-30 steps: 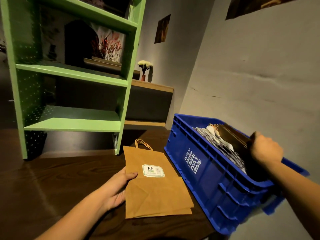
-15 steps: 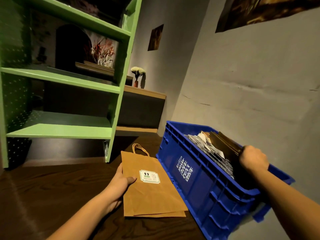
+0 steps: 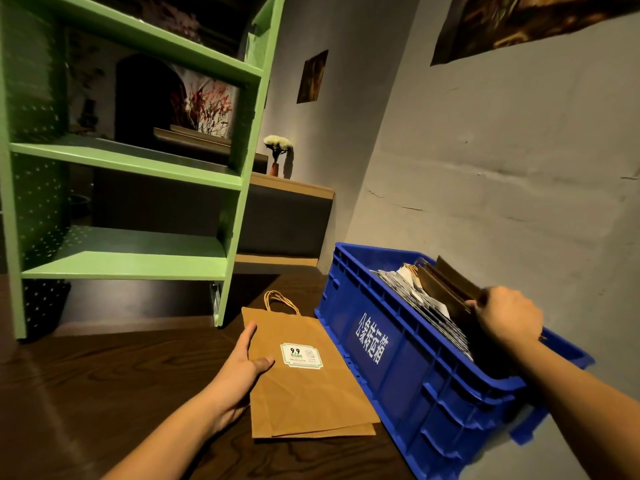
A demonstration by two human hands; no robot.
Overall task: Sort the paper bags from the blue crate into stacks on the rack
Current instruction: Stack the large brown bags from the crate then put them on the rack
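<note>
1 flat kraft bag (image 3: 311,393), ribbed crate (image 3: 433,393)

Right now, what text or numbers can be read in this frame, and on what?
"9.9": white sticker on the brown paper bag.
Green print under it: too small to read.
White Chinese characters on the blue crate: not surely legible.

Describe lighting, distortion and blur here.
Head view: dim warm light; green rack and blue crate read clearly, the dark table shows a faint sheen. Wide-angle lens bows the rack's posts. The label on the brown bag is legible.
</note>
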